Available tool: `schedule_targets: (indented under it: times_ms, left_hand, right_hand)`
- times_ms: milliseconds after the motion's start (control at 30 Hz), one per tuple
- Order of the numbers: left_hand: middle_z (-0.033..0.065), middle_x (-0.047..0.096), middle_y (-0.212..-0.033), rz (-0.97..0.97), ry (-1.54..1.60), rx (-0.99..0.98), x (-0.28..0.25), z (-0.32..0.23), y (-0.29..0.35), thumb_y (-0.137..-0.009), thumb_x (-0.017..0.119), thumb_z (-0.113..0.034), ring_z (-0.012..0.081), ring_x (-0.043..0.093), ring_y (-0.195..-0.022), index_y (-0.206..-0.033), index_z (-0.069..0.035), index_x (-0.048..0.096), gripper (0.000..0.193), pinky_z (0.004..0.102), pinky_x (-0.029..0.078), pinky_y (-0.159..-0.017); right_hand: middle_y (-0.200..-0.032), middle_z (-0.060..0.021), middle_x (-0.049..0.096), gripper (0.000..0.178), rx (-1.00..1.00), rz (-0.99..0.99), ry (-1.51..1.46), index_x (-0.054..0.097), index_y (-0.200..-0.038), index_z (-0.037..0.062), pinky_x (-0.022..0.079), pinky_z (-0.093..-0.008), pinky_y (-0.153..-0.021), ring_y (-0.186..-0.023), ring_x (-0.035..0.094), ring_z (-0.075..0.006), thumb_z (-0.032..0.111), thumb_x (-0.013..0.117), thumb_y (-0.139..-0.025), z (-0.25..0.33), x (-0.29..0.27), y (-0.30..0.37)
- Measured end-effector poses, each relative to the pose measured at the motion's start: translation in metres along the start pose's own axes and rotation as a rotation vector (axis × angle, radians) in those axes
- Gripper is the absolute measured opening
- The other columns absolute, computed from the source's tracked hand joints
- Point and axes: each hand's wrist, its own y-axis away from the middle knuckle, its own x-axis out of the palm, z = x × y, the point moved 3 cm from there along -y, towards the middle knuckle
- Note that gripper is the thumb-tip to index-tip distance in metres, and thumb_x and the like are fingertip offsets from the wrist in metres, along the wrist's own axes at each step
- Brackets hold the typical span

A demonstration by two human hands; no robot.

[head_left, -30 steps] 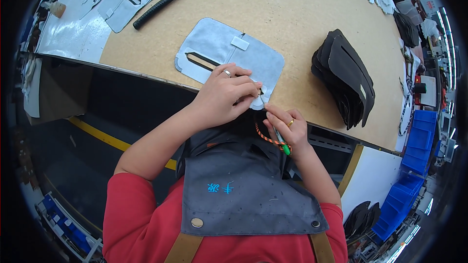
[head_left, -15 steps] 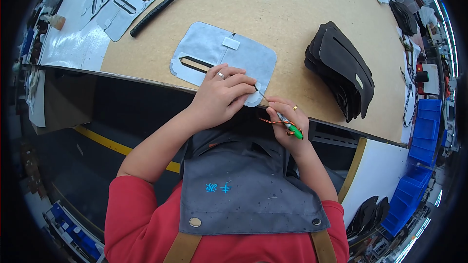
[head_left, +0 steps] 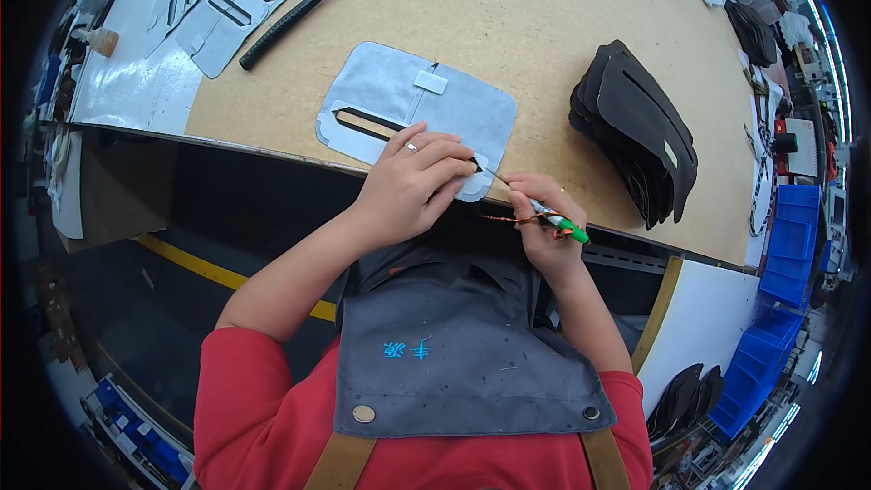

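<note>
A light grey flat panel (head_left: 372, 73) with rounded corners lies at the table's near edge. It has a long black-edged slot and a small pale rectangular patch (head_left: 429, 82). My left hand (head_left: 413, 181) presses on its near part with bent fingers, covering much of the slot; the thumb is mostly hidden. In my right hand (head_left: 547, 200) is an awl-like tool (head_left: 573, 233) with a thin metal shaft, a green handle end and an orange-and-black cord. Its tip reaches the panel's near right corner, close to my left fingertips.
A black-handled hammer (head_left: 290, 29) lies at the far left, beside more slotted grey panels (head_left: 216, 53). A stack of black slotted pieces (head_left: 626, 118) stands on the right of the table (head_left: 508, 9). Blue bins (head_left: 787, 245) line the right side, past a white board (head_left: 703, 318).
My right hand has shifted slightly right and tilted, swinging the tool's green end outward to the right. My left hand stays nearly in place on the panel.
</note>
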Motion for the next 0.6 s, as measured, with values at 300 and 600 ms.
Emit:
schedule_targets:
  times_ms: [300, 600]
  left_hand:
    - [0.0000, 0.060, -0.111, -0.014, -0.109, 0.091, 0.002, -0.003, 0.001, -0.077, 0.063, -0.009, 0.0184, 0.053, -0.110, -0.097, -0.013, 0.062, 0.021, 0.0416, 0.030, -0.102]
    - [-0.0003, 0.061, -0.108, -0.040, -0.146, 0.080, 0.004, -0.003, 0.001, -0.077, 0.062, -0.013, 0.0166, 0.053, -0.107, -0.094, -0.013, 0.062, 0.017, 0.0420, 0.030, -0.102]
  right_hand:
    - [-0.088, -0.0100, 0.065, 0.010, -0.173, 0.118, 0.271, 0.060, -0.086, 0.0018, 0.048, -0.0284, -0.054, -0.063, 0.063, -0.0218, 0.002, 0.066, -0.078, 0.010, 0.010, -0.007]
    - [-0.085, -0.0085, 0.065, 0.004, 0.056, 0.095, 0.036, 0.059, -0.084, 0.0021, 0.047, -0.0271, -0.051, -0.062, 0.061, -0.0150, 0.001, 0.062, -0.081, -0.008, 0.002, -0.015]
